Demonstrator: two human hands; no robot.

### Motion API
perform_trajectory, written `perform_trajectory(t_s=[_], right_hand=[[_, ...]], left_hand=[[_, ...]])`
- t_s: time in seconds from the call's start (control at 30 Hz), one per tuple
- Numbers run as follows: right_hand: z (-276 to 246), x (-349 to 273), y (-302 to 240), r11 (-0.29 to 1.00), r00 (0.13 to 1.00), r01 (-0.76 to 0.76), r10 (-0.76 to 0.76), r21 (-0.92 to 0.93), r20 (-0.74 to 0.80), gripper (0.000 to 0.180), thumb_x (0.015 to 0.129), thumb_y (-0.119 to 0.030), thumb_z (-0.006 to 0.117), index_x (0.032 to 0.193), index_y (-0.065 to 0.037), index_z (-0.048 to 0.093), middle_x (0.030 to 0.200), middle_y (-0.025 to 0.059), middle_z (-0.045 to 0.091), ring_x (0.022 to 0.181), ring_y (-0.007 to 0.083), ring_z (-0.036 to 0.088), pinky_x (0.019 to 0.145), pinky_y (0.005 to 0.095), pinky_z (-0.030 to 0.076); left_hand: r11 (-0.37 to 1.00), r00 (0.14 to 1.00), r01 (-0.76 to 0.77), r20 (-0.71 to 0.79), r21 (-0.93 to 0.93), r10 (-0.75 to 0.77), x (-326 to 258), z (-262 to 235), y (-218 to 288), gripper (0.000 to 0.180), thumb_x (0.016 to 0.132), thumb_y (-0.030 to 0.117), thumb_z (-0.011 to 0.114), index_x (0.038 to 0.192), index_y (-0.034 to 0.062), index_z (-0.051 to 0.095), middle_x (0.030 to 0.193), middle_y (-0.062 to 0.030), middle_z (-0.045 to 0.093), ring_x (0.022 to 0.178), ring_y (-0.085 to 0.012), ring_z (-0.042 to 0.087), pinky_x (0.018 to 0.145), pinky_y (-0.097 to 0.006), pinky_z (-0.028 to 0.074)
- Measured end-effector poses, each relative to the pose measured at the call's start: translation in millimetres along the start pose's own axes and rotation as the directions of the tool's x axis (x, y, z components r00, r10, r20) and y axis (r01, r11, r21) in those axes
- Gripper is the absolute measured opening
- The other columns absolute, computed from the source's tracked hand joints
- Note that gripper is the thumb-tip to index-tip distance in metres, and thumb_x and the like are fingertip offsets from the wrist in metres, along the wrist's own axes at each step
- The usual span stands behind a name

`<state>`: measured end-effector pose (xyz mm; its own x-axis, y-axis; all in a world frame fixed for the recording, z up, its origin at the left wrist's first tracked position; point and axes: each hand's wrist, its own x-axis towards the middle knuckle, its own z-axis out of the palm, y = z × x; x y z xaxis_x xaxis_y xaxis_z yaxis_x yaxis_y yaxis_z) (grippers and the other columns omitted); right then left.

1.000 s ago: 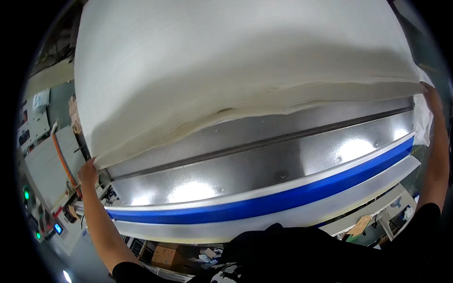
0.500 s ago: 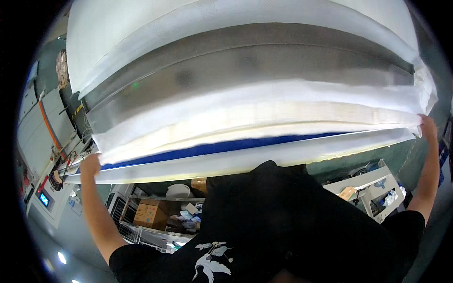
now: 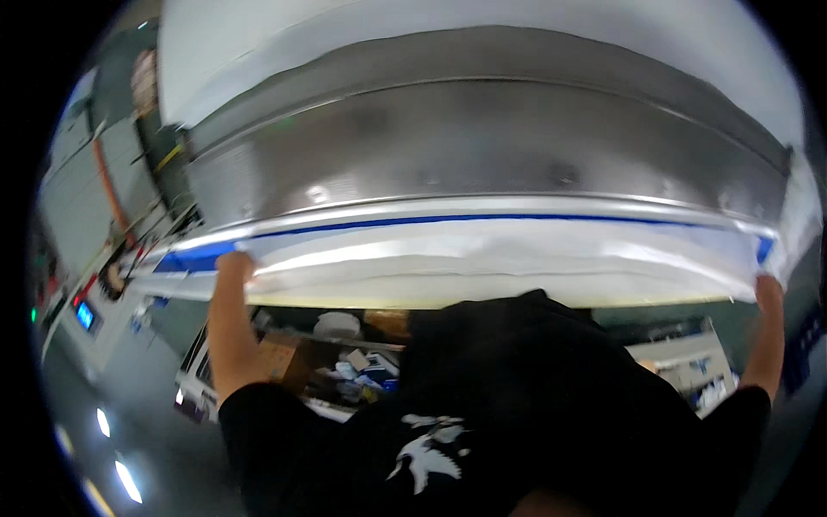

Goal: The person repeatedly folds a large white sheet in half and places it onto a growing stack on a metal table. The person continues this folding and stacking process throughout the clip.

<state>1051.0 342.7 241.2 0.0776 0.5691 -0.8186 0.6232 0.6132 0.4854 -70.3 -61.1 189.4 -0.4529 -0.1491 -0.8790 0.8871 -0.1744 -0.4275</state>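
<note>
White cloth [image 3: 517, 246] stretched between two hands over the front ledge

At the left, an orange hose [image 3: 110, 189] and a small lit screen [image 3: 84, 315] stand well apart from the cloth. An uneven pull could set the cloth askew here, since its left end stops short of the end of the blue strip [image 3: 200, 257]. Along the middle, slack could gather into creases; faint ripples already run lengthwise, just in front of the metal plate [image 3: 482, 142]. At the right, the loose white sheet [image 3: 803, 211] hanging beside the plate could snag or be dragged along, as it lies close to the cloth's corner.

The left hand [image 3: 234, 264] appears closed around the cloth's left end, with no clear gap between fingers and palm. The right hand [image 3: 769, 291] seems to pinch the right corner; blur hides exactly how its fingers sit. The cloth lies between them, covering most of the blue strip.
</note>
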Motion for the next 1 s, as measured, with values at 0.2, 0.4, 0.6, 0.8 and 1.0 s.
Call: perform_trajectory(t_s=[0.2, 0.4, 0.6, 0.8, 1.0], right_hand=[[29.8, 0.3, 4.5, 0.984, 0.996, -0.071, 0.079, 0.164, -0.044, 0.021, 0.087, -0.016, 0.045, 0.096, -0.005, 0.060, 0.097, 0.0171, 0.060, 0.096, 0.0362, 0.055, 0.081, 0.0466, 0.045], [8.4, -2.0, -2.9, 0.991, 0.996, 0.010, 0.002, 0.134, -0.090, 0.022, 0.086, -0.015, 0.045, 0.098, -0.002, 0.059, 0.100, 0.0191, 0.060, 0.094, 0.0375, 0.057, 0.082, 0.0467, 0.045], [-24.0, 24.1, -60.1, 0.960, 0.959, 0.246, -0.222, -0.130, 0.176, 0.018, 0.075, -0.018, 0.055, 0.080, -0.005, 0.066, 0.085, 0.0147, 0.066, 0.081, 0.0307, 0.063, 0.073, 0.0406, 0.049], [-144.3, -10.4, -129.9, 0.918, 0.939, 0.117, -0.226, 0.379, 0.258, 0.057, 0.056, -0.023, 0.068, 0.109, -0.003, 0.058, 0.102, 0.0215, 0.062, 0.097, 0.0372, 0.059, 0.084, 0.0412, 0.047], [-173.0, -7.7, -155.9, 0.879, 0.926, 0.169, -0.296, 0.447, 0.232, 0.057, 0.051, -0.027, 0.076, 0.101, -0.004, 0.063, 0.099, 0.0170, 0.065, 0.093, 0.0326, 0.061, 0.080, 0.0385, 0.049]], left_hand=[[0.843, 0.855, 0.500, 0.266, -0.196, -0.446, -14.2, -14.1, -31.5, 0.045, 0.081, 0.023, 0.061, 0.124, 0.0134, 0.053, 0.130, -0.0071, 0.052, 0.118, -0.0292, 0.050, 0.094, -0.042, 0.041], [0.847, 0.746, 0.132, -0.511, -0.515, -0.427, -34.2, 11.6, -18.0, 0.041, 0.081, 0.008, 0.051, 0.122, 0.0090, 0.051, 0.117, -0.0129, 0.056, 0.112, -0.0307, 0.051, 0.093, -0.042, 0.041], [0.757, 0.365, -0.336, -0.818, -0.560, -0.444, 16.5, 54.5, 0.2, 0.050, 0.076, -0.004, 0.047, 0.125, 0.0070, 0.048, 0.113, -0.0171, 0.058, 0.102, -0.0342, 0.055, 0.089, -0.041, 0.043], [0.757, 0.497, -0.194, -0.728, -0.624, -0.472, -87.7, -85.8, 70.9, 0.049, 0.082, 0.004, 0.051, 0.130, 0.0099, 0.042, 0.125, -0.0175, 0.048, 0.111, -0.0357, 0.049, 0.090, -0.044, 0.043], [0.778, 0.349, -0.342, -0.840, -0.527, -0.416, -86.8, -111.7, 73.6, 0.047, 0.081, 0.007, 0.054, 0.127, 0.0086, 0.046, 0.119, -0.0174, 0.053, 0.108, -0.0353, 0.052, 0.088, -0.043, 0.043]])
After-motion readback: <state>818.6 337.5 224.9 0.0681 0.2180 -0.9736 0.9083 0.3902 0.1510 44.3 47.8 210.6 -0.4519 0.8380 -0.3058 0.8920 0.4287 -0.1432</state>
